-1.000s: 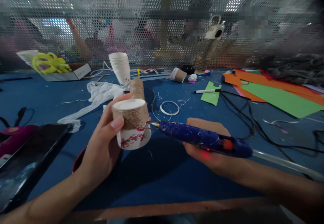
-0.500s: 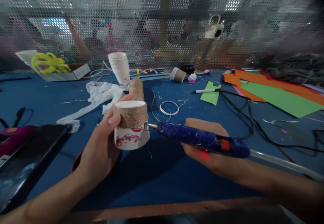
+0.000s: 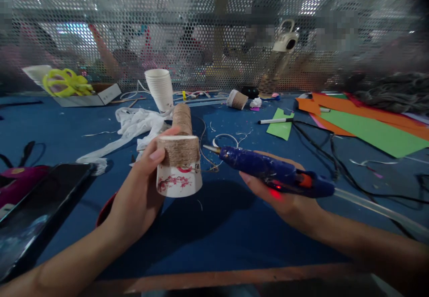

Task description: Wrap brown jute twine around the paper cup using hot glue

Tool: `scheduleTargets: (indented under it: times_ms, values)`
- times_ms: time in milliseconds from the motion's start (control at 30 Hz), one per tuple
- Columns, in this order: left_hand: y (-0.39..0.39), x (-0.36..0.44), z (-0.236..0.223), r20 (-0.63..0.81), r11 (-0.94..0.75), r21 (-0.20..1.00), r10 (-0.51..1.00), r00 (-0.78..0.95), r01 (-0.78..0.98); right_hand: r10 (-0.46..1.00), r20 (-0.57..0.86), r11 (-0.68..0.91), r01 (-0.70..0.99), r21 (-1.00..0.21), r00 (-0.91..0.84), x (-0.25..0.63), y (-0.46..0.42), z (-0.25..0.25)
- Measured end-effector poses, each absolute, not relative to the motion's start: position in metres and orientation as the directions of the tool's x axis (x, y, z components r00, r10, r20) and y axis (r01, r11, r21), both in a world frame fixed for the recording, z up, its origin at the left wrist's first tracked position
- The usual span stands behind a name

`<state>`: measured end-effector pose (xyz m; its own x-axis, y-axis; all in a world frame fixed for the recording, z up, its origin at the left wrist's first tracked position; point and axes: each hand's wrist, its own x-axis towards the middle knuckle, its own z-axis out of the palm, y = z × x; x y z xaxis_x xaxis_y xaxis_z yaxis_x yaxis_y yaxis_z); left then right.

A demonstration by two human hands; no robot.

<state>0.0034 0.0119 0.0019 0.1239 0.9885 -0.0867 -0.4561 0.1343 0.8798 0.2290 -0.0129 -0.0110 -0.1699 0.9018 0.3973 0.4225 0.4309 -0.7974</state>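
My left hand [image 3: 139,183] is closed around a white paper cup [image 3: 179,182] printed with red blossom. Brown twine [image 3: 182,151] is wound in tight rows over the cup's upper half, and a loose strand trails off its right side. In my right hand [image 3: 284,194] is a blue hot glue gun [image 3: 268,168], with a clear glue stick sticking out of its back and a small red light glowing. Its metal nozzle points left, a little apart from the wrapped cup. Behind the cup lies a spool of twine [image 3: 182,119].
Stacked paper cups [image 3: 159,89], crumpled white ribbon [image 3: 129,127] and yellow scissors [image 3: 65,82] are at the back left. A phone [image 3: 43,212] lies at left. To the right are a marker [image 3: 275,121], coloured paper [image 3: 375,129] and black cable. A bottle [image 3: 275,69] stands by the mesh panel.
The glue gun's nozzle has drawn back from the cup's twine edge and risen slightly. My left hand has shifted the cup a little to the right and turned it slightly.
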Motion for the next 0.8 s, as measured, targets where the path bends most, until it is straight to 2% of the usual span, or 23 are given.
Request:
scheduleTargets:
  times_ms: [167, 433, 800]
  values:
    - [0.011, 0.003, -0.003, -0.115, 0.194, 0.890, 0.971, 0.208, -0.413, 0.954, 0.284, 0.299, 0.218, -0.929, -0.097, 0.226, -0.012, -0.013]
    - [0.009, 0.003, -0.010, -0.090, 0.168, 0.938, 0.963, 0.254, -0.303, 0.960, 0.204, 0.209, 0.005, -0.978, -0.193, 0.215, -0.013, -0.013]
    - [0.010, 0.006, -0.011, -0.088, 0.138, 0.960, 0.975, 0.205, -0.245, 0.953, 0.178, 0.185, 0.008, -0.983, -0.245, 0.215, -0.011, -0.016]
